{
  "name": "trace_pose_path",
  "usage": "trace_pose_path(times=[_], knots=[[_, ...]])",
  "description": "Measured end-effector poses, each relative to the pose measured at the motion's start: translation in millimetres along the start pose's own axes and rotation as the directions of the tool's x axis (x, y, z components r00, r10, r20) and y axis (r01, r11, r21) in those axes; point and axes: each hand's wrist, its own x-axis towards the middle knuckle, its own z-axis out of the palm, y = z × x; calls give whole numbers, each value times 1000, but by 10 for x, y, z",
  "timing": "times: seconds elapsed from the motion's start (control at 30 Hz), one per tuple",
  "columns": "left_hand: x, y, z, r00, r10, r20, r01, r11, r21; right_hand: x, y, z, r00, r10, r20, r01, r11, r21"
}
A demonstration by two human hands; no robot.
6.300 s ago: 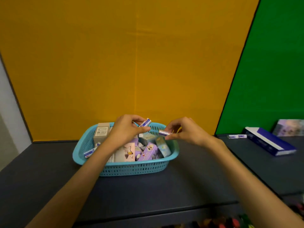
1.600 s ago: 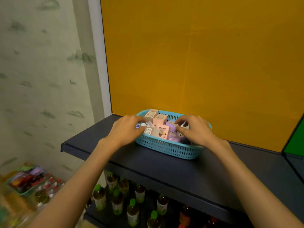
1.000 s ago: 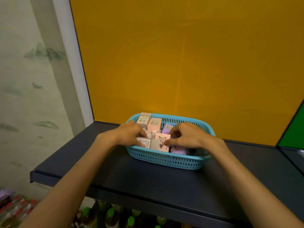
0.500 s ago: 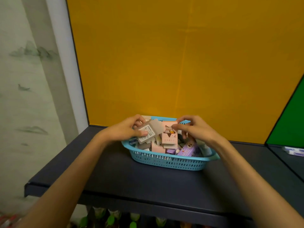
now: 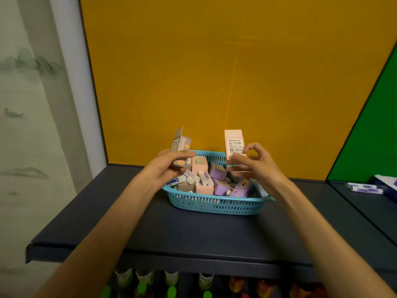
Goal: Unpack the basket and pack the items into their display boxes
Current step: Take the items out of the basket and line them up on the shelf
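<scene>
A blue plastic basket (image 5: 214, 205) stands on the dark shelf (image 5: 193, 233), filled with several small pink, purple and grey boxes and white erasers (image 5: 194, 178). My left hand (image 5: 165, 168) holds a grey box (image 5: 180, 147) upright above the basket's left end, its top flap open. My right hand (image 5: 253, 164) pinches a pink box (image 5: 234, 143) upright above the basket's right half, label side toward me.
Yellow panel behind the basket, green panel at the right. On the adjoining shelf at far right lie white-and-blue erasers (image 5: 365, 188) and a blue display box (image 5: 386, 183). Bottles (image 5: 171, 284) stand on the lower shelf. A wall is at the left.
Both hands have risen out of the basket, the left lifting the grey box and the right lifting the pink box higher and turning it upright.
</scene>
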Motion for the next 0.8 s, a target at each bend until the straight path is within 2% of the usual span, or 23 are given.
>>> trace_pose_path(times=[0.13, 0.27, 0.4, 0.5, 0.63, 0.8], knots=[[-15, -60, 20, 997, 53, 53, -57, 995, 79, -72, 34, 0, 988, -49, -145, 43, 998, -45], [-67, -110, 84, 993, 71, 93, -80, 992, 98, -98, 4, -20, 981, 36, -192, -19, 996, 91], [-105, -97, 147, 993, 67, 93, -75, 994, 85, -138, -71, 8, 976, 150, -157, -84, 928, 364], [-118, -90, 153, 993, 74, 88, -77, 997, 32, -217, -118, 27, 977, 181, -113, -105, 870, 482], [-122, -63, 259, 988, 88, 127, -86, 996, -22, -321, -152, -3, 984, 179, -28, -140, 850, 508], [-75, -95, 514, 978, 89, 188, -91, 996, -1, -479, -265, -169, 971, 215, -105, -115, 804, 583]])
